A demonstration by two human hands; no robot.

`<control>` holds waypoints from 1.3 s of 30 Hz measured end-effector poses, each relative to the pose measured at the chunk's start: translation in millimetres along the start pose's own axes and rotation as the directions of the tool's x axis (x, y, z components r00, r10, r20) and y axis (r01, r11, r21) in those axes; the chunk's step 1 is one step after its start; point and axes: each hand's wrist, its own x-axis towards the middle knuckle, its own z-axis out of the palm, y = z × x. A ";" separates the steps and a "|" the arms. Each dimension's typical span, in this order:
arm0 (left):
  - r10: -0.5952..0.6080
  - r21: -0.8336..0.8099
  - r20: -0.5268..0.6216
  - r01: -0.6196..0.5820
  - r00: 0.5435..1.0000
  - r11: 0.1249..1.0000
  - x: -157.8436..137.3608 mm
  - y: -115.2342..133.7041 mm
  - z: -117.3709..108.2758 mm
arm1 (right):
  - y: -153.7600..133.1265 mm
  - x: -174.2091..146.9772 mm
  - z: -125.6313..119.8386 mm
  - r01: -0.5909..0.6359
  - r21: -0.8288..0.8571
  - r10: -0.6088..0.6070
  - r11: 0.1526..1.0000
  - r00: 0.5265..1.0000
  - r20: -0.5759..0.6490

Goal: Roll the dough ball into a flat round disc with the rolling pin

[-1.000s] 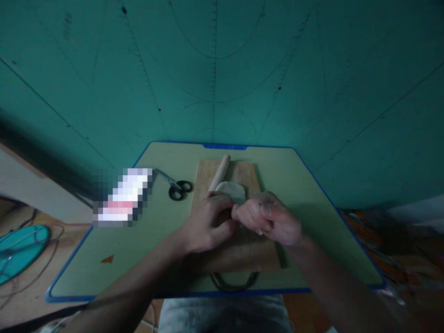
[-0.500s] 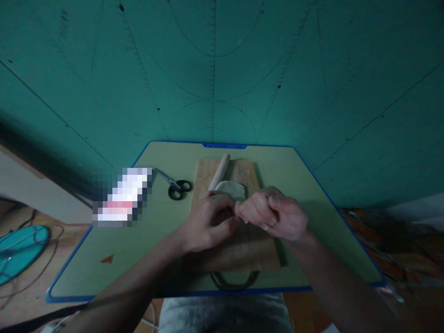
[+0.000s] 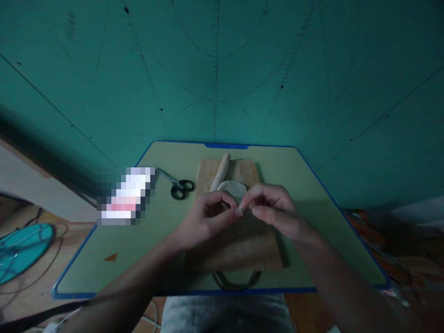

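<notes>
Over the wooden board [image 3: 239, 249], my left hand [image 3: 208, 217] has thumb and index finger pinched together. A tiny pale bit shows at their tips, too small to name. My right hand [image 3: 277, 208] is half curled beside it; its index fingertip meets the left fingertips, while its thumb stands apart from that finger. Just beyond both hands lies a flat, pale sheet of what looks like dough [image 3: 232, 186] on the board, its near part covered by the fingers. A wooden rolling pin [image 3: 221, 172] rests slantwise along the dough's left side.
Black-handled scissors [image 3: 178, 186] lie left of the board on the pale table [image 3: 156, 259], which has a blue rim. Further left is a blurred-out phone-like rectangle [image 3: 128, 194]. A small brown triangular piece [image 3: 111, 257] sits near the front left. A green wall [image 3: 222, 92] rises behind.
My right hand has uncurled from a fist-like shape, its thumb and index finger now apart. My left thumb and index finger have come together. The view has shifted slightly.
</notes>
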 end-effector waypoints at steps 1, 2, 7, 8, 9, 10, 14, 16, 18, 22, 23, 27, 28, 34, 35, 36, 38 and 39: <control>0.006 -0.011 0.002 -0.006 1.000 1.000 0.0 0.0 -0.1 | -2.4 -0.2 0.8 0.004 -0.037 -0.004 0.999 1.000 0.016; 0.011 -0.024 0.006 -0.011 1.000 1.000 0.0 0.0 -0.2 | -4.6 -0.1 1.5 0.007 -0.063 -0.006 0.998 1.000 0.030; 0.014 -0.070 0.018 -0.013 1.000 0.997 -0.5 -0.8 -0.9 | -5.3 0.7 4.3 -0.005 -0.129 0.011 0.992 0.999 0.041; 0.015 -0.072 0.015 -0.014 1.000 0.997 -0.6 -0.9 -1.3 | -3.8 0.4 4.7 -0.008 -0.135 0.013 0.991 0.999 0.038; 0.016 -0.069 0.013 -0.015 1.000 0.998 -0.7 -0.9 -1.5 | -2.3 0.1 5.2 -0.009 -0.141 0.014 0.990 0.999 0.037; 0.017 -0.060 0.012 -0.016 1.000 0.998 -0.8 -0.9 -1.7 | -0.9 -0.2 5.7 -0.012 -0.149 0.017 0.989 0.999 0.034; 0.048 0.043 0.030 -0.049 0.998 0.998 -0.8 -2.4 -0.5 | 1.1 -0.2 7.6 -0.037 -0.168 0.039 0.985 0.999 0.006; 0.102 0.162 0.007 -0.102 0.995 0.981 -0.9 -4.4 0.9 | 0.5 0.4 8.4 -0.033 -0.140 0.031 0.990 0.999 -0.017; 0.178 0.298 -0.034 -0.160 0.983 0.941 -1.3 -6.4 1.8 | -0.1 1.0 9.1 -0.020 -0.094 0.017 0.995 0.999 -0.034; 0.274 0.438 -0.090 -0.209 0.957 0.874 -2.0 -6.4 1.2 | -0.8 1.7 11.7 -0.028 -0.058 0.026 0.998 0.999 -0.034; 0.286 0.454 -0.091 -0.216 0.954 0.864 -2.1 -5.8 0.8 | -0.9 1.9 12.7 -0.028 -0.064 0.026 0.998 0.999 -0.032; 0.335 0.496 -0.048 -0.269 0.941 0.826 -1.5 -4.5 0.1 | -0.6 2.8 15.9 -0.018 -0.130 0.013 0.991 0.999 -0.036; 0.350 0.505 -0.041 -0.283 0.936 0.816 -1.4 -4.8 0.2 | -0.3 3.1 16.0 -0.018 -0.150 0.012 0.988 0.999 -0.038; 0.413 0.570 -0.015 -0.332 0.911 0.752 -2.0 -7.7 -1.1 | 0.3 4.6 13.3 -0.030 -0.237 0.008 0.971 0.996 -0.094; 0.415 0.580 -0.011 -0.333 0.910 0.743 -2.2 -7.9 -1.5 | 0.2 4.9 12.9 -0.031 -0.244 0.006 0.969 0.995 -0.099; 0.416 0.589 -0.006 -0.333 0.910 0.737 -2.2 -8.1 -1.9 | 0.2 5.2 12.6 -0.031 -0.251 0.006 0.968 0.995 -0.101; 0.424 0.605 -0.001 -0.337 0.906 0.721 -1.9 -8.5 -2.6 | 0.6 5.8 12.3 -0.025 -0.272 -0.004 0.962 0.994 -0.106; 0.433 0.617 -0.001 -0.340 0.902 0.710 -1.5 -8.7 -2.8 | 1.1 6.2 12.3 -0.018 -0.290 -0.015 0.957 0.994 -0.109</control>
